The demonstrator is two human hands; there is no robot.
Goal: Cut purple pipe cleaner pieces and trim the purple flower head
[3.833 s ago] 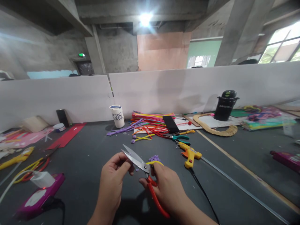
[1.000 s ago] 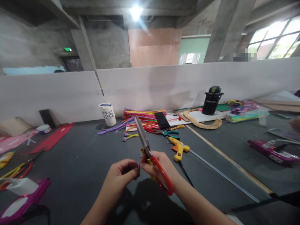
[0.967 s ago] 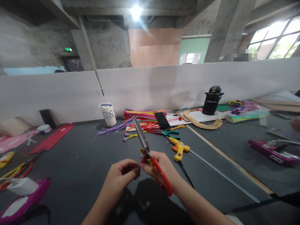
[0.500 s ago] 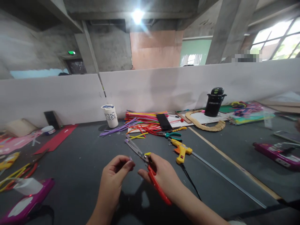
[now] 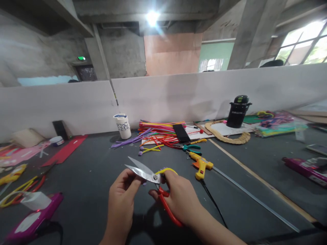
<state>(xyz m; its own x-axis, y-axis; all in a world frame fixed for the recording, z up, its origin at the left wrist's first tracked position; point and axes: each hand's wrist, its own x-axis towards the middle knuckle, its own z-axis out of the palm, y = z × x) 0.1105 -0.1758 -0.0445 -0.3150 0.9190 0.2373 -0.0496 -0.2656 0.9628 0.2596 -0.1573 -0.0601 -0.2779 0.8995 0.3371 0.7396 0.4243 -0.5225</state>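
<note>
The scissors (image 5: 155, 177) are up over the bench (image 5: 89, 190), the right hand's (image 5: 182, 197) fingers wrapped around their red handles (a yellow stem (image 5: 168, 169) arches by the knuckles). Their metal blades should feel stiff and fairly weighty, smooth enough to slip, so the handles are the place to grip. The long axis slants, handles near right, parted tips far left. The left hand's (image 5: 121, 195) fingers pinch narrowly by the blades; whether on anything, I can't tell.
</note>
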